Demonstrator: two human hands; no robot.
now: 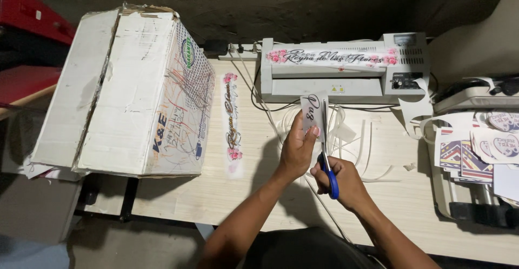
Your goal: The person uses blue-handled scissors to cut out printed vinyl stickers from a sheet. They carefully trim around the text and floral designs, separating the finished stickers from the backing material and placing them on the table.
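Observation:
My left hand (296, 151) pinches a small printed paper strip (310, 111) upright above the light wood table (216, 193). My right hand (346, 181) grips blue-handled scissors (327, 155), whose blades run up along the right edge of the strip. Loose white paper trimmings (357, 139) lie on the table just behind both hands.
A grey laminator (346, 77) stands at the back with a long flowered banner strip (335, 58) lying on it. Another flowered strip (232, 123) lies left of my hands. A large worn cardboard box (119, 90) sits at the left. Printed sticker sheets (476, 150) pile at the right.

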